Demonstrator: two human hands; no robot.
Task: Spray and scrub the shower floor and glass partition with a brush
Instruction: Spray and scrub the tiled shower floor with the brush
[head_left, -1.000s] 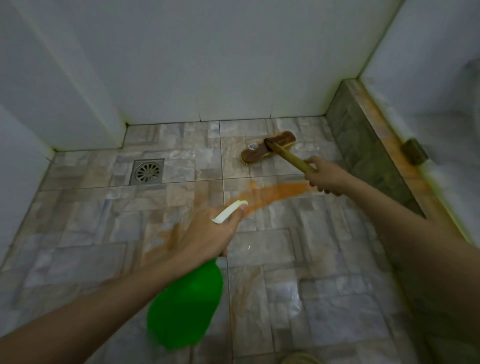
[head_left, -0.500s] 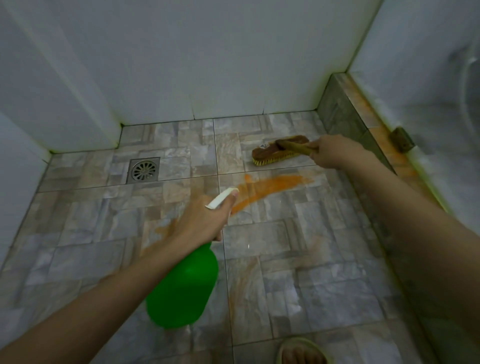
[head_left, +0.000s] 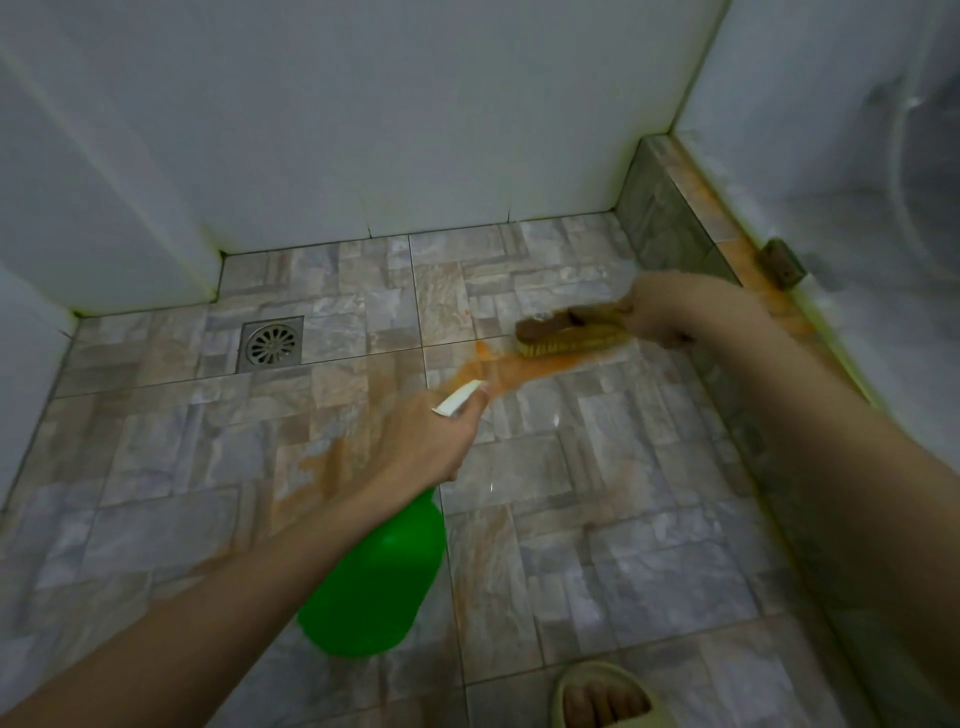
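The brush (head_left: 566, 332) has come nearer, its bristles now at the far edge of the orange streak (head_left: 511, 371) on the shower floor (head_left: 649, 519): scrubbing looks under way. The right grip (head_left: 657, 312) is curled round its handle; the left grip (head_left: 431, 441) wraps the green spray bottle (head_left: 379, 577), near centre.

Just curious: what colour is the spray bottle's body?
The spray bottle is bright green; the head view shows it.

The spray bottle (head_left: 379, 582) is bright green with a white nozzle (head_left: 457, 401). The brush (head_left: 550, 327) is brown-backed with yellow bristles (head_left: 566, 345). The floor tiles (head_left: 156, 467) show grey-and-tan stone blocks, with an orange smear (head_left: 511, 370) at one o'clock from the bottle. At ten o'clock, the drain cover (head_left: 271, 344) is silver with radial slots. The walls (head_left: 389, 130) are white.
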